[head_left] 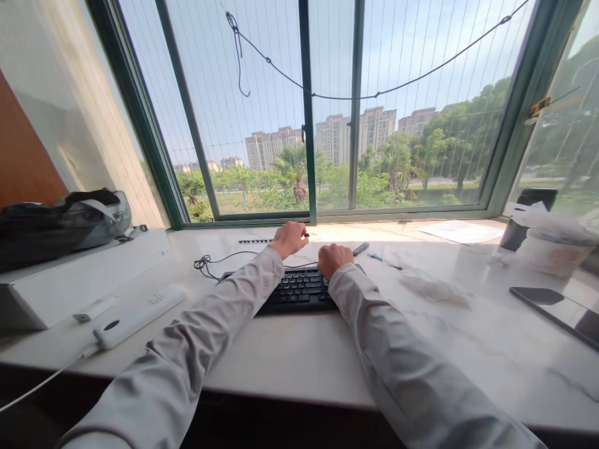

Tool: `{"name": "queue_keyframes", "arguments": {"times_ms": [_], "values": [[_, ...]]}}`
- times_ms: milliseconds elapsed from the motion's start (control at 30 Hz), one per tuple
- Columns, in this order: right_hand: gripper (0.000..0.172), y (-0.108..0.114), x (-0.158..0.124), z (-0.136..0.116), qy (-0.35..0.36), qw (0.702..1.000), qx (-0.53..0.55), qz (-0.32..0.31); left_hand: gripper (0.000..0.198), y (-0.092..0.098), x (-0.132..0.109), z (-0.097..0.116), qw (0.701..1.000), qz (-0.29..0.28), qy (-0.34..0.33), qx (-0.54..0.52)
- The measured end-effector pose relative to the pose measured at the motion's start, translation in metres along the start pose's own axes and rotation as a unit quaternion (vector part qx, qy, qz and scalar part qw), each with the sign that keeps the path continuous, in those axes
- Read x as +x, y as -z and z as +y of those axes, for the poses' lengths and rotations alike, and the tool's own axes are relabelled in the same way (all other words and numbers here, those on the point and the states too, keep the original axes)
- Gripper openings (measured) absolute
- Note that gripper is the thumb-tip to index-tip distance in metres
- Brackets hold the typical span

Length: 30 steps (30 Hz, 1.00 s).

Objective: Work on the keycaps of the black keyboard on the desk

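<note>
Pinching a small dark piece [306, 235] between thumb and fingertips, your left hand [291, 240] is held beyond the keyboard's far edge. Your right hand [336, 258] is curled over the upper right part of the keyboard [302, 292]; you can't tell from here whether its fingers grip anything or touch the keys. The keyboard lies flat on the pale counter [290, 365], before the window, partly covered by your forearms.

Expect the dark piece to be light, hard and a little slick, easy to drop; its sides probably give the best hold, in a fingertip pinch. The keyboard should be stiff and fairly light, likely to slide if pushed sideways, so its frame is a safer grip than its keys. Its thin cord [203, 262] looks soft and could snag.

Count two hands, one keyboard and one pinched piece. One row of small dark pieces [255, 241] lies left of your left hand, too fine to number surely. To the right you have one dark-handled tool [360, 249], one slim blue tool [384, 260], one clear plastic wrapper [435, 288], one sheet of paper [461, 231], one tub [556, 254] and one dark-screened device [561, 315].
</note>
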State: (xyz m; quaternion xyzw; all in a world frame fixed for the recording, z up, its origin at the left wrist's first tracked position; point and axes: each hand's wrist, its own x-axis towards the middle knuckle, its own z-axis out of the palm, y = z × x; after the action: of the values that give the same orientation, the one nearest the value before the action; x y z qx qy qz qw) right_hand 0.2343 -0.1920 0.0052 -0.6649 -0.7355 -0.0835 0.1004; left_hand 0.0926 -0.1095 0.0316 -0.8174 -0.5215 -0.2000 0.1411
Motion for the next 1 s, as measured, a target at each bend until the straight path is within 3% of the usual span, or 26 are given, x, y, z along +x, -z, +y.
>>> {"name": "queue_keyframes", "arguments": {"times_ms": [100, 233, 567, 1000], "values": [[0.033, -0.003, 0.0, 0.0, -0.005, 0.998, 0.008, 0.058, 0.026, 0.013, -0.032, 0.013, 1.0, -0.007, 0.021, 0.012], [0.04, -0.006, 0.0, 0.004, -0.006, 0.996, 0.007, 0.086, 0.026, 0.013, -0.054, 0.026, 0.998, -0.036, 0.035, 0.035], [0.041, -0.016, 0.008, 0.012, 0.047, 0.992, 0.023, 0.115, 0.027, -0.011, -0.055, 0.014, 0.997, -0.021, 0.068, 0.025], [0.045, -0.023, 0.011, 0.01, 0.054, 0.989, 0.039, 0.134, 0.024, -0.015, -0.057, 0.021, 1.0, 0.02, -0.01, -0.009]]}}
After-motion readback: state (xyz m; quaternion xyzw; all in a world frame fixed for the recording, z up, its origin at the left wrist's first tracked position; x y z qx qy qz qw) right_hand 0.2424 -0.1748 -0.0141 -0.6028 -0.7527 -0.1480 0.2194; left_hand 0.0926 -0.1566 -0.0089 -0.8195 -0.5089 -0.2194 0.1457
